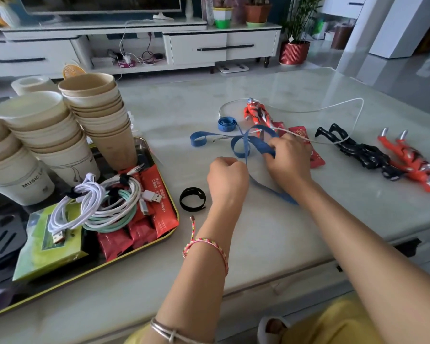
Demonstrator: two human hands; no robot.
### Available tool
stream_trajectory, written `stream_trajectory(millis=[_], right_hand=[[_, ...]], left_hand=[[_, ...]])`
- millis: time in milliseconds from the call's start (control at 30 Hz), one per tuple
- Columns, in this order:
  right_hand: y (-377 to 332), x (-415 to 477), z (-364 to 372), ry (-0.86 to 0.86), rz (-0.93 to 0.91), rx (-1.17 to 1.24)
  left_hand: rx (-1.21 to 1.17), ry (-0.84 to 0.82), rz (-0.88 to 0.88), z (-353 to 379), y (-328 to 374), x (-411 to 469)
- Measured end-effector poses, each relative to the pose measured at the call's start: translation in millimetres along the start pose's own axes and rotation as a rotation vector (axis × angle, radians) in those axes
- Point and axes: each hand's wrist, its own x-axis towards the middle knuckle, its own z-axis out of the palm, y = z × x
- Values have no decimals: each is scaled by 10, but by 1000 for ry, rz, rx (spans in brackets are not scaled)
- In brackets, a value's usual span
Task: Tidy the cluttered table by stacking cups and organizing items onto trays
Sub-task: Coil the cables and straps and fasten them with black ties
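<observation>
A long blue strap (pixel 243 142) lies looped on the pale table (pixel 184 110). My left hand (pixel 227 178) is closed on one stretch of it. My right hand (pixel 289 157) pinches another loop just to the right. On the left, a yellow-rimmed tray (pixel 175 214) holds stacks of paper cups (pixel 97 112), coiled white and mint cables (pixel 104 204), red packets (pixel 157 192) and a green box (pixel 47 244). A black strap ring (pixel 193 198) lies between the tray and my left hand.
A white cable (pixel 333 109) arcs across the table's right half. Beside it lie an orange toy figure (pixel 257 114), a black figure (pixel 358 150), a red figure (pixel 410 162) and red packets (pixel 315 155). A small blue roll (pixel 226 124) sits behind the strap.
</observation>
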Motion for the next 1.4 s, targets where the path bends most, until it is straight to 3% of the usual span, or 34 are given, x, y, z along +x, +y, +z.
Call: stream_trajectory(millis=[200,367,467,600,767,834,901,1067,1134,1267,1401], right_hand=[[71,-94,-198,133,-93,193],[50,-305,-400,140,-319,324],[70,-414,-449,24,-376,282],[164,-474,-457,-193,-261,321],[128,-416,-481,35,-149,396],[126,-373,-484,114,-170,313],[156,-336,-476,98,-176,218],[188,-345,-392,-159,-177,126],[172,-341,-374,-56,-124,138],[128,-269,-470,184,45,408],[56,-322,-535,127,-31,536]], left_hand=[[-19,-15,130,4,104,-101],[138,24,262,24,57,-82],[209,-61,211,34,-3,-35],[342,-110,175,31,-48,-27],[564,-146,260,36,-62,-75],[584,-135,283,31,-66,-80],[557,-110,290,21,-69,-73],[349,-64,181,-18,-92,-81],[320,-97,140,-32,-87,-96],[345,-155,88,-31,-58,-107],[201,7,254,-70,25,-150]])
